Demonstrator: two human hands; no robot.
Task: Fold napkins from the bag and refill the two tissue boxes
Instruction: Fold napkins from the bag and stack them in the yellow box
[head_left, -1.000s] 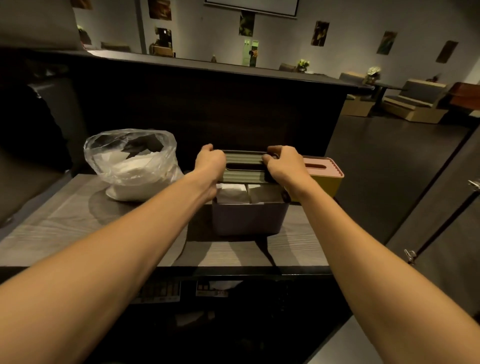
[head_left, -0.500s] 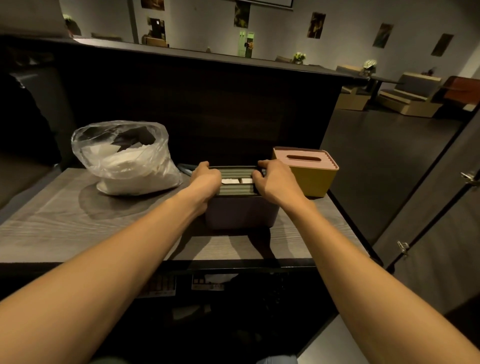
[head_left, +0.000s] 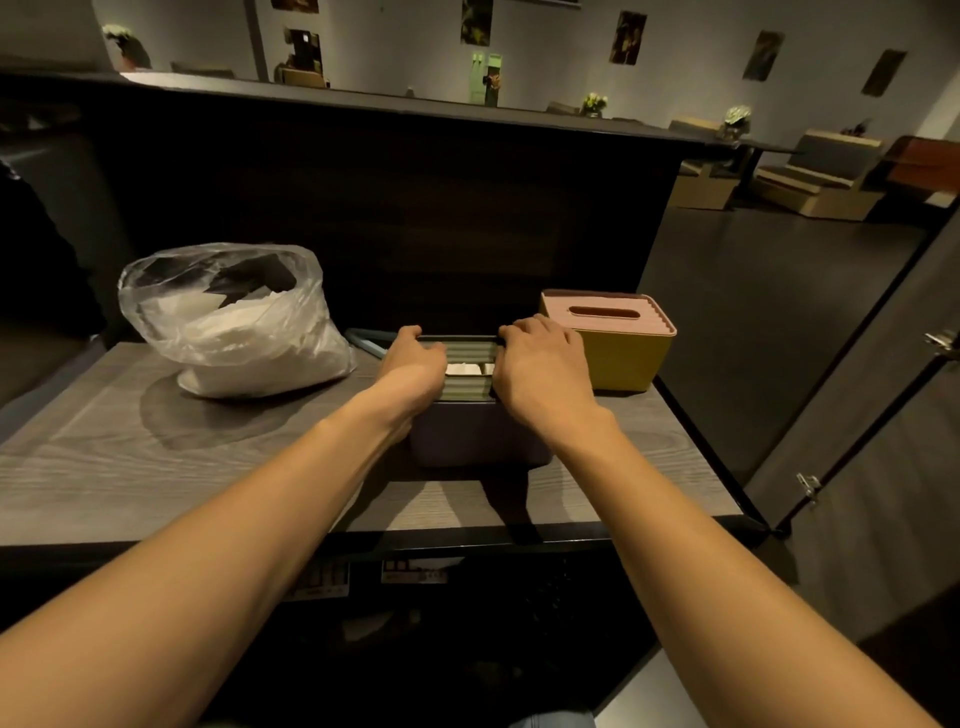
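Item, far left: clear plastic bag (head_left: 228, 322) sitting on the grey wood-grain counter (head_left: 130, 467), mouth gaping, white napkins lying loose inside. Item, just right of the bag: a pale blue strip (head_left: 366, 340), showing only in part, identity not telling. Item, centre: left hand (head_left: 413, 366) resting on the left end of the ribbed green lid (head_left: 470, 358), fingers curling over its far edge. Item: purple tissue box (head_left: 478, 436) standing under that lid, white napkin (head_left: 465, 369) showing through the slot. Item: right hand (head_left: 540, 364) gripping the lid's right end likewise, fingers bending over the back rim. Item, right, just beside the purple box: yellow tissue box (head_left: 623, 353), pink slotted lid (head_left: 608, 314) sitting closed on it. Judging the step as seating the green lid: pressing both ends down evenly, keeping the lid level, checking no napkin corner is getting pinched under the rim, leaving the top sheet reachable through the slot
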